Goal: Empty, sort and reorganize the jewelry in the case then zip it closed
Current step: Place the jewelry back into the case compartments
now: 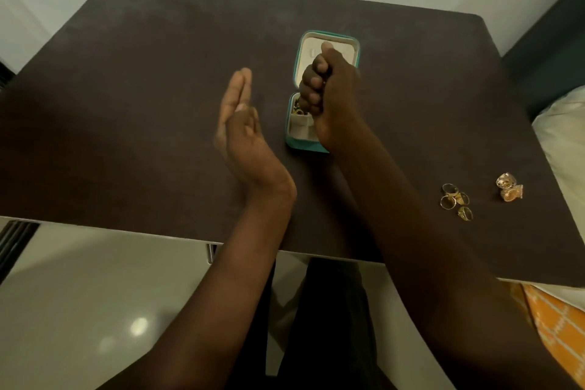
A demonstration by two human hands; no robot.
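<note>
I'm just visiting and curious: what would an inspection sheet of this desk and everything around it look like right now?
Surface: dark brown table, matte, rounded corners.
Job's things: teal jewelry case lying open, cream lining, some jewelry still in the near half; gold rings grouped near the right edge; gold ornate pieces beside them, further right.
Clutter: nothing seen.
Hands: left hand open, fingers straight, edge-on left of the case; right hand fisted over the case, whether it holds anything is hidden.
Cables: nothing seen.
Surroundings: pale glossy floor; white wall; bedding at right; orange patterned fabric lower right.
</note>
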